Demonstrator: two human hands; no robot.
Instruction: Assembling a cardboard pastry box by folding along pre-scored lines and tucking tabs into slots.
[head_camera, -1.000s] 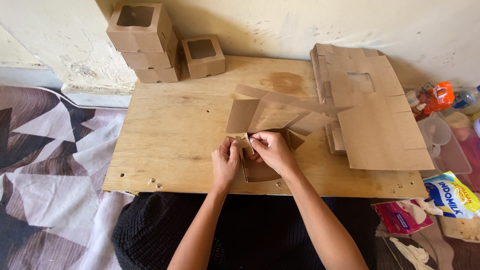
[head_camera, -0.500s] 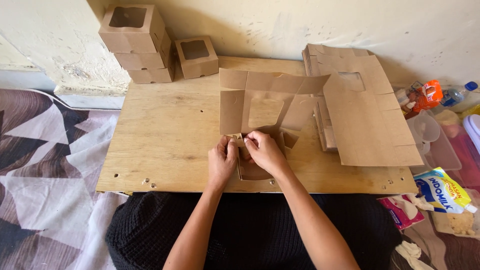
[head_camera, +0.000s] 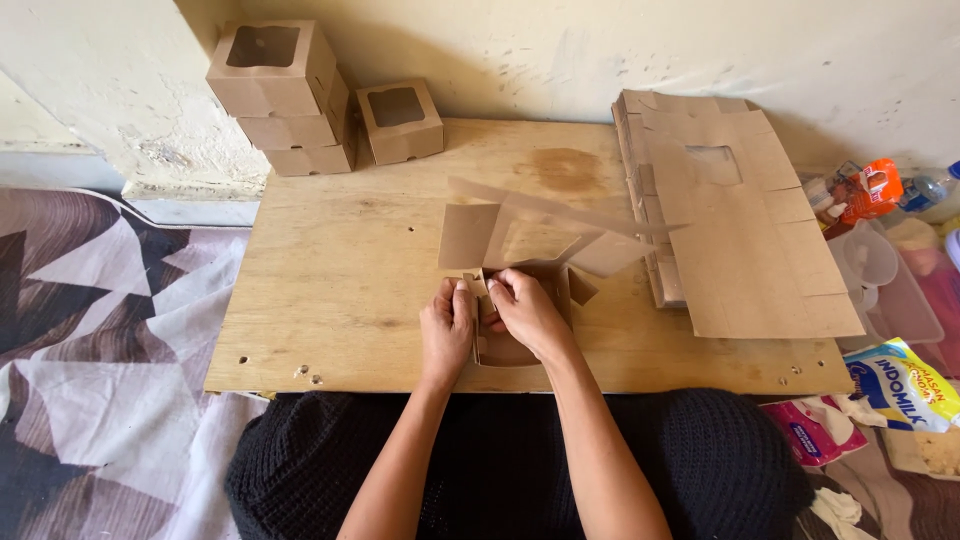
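I see a plywood board (head_camera: 330, 300) as worktop, a stack of flat box blanks (head_camera: 750, 230) kept within right reach. At the near edge lies the half-folded cardboard box (head_camera: 520, 250); my left hand (head_camera: 447, 325) and right hand (head_camera: 527, 312) pinch its corner tab, fingers closed, steadying the fold.

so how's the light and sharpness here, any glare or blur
Head view: soft, even daylight, no glare; a faint shadow falls on the wall behind the stacked boxes. The left hand, right hand and half-folded cardboard box look sharp; edges bow slightly from the wide lens.
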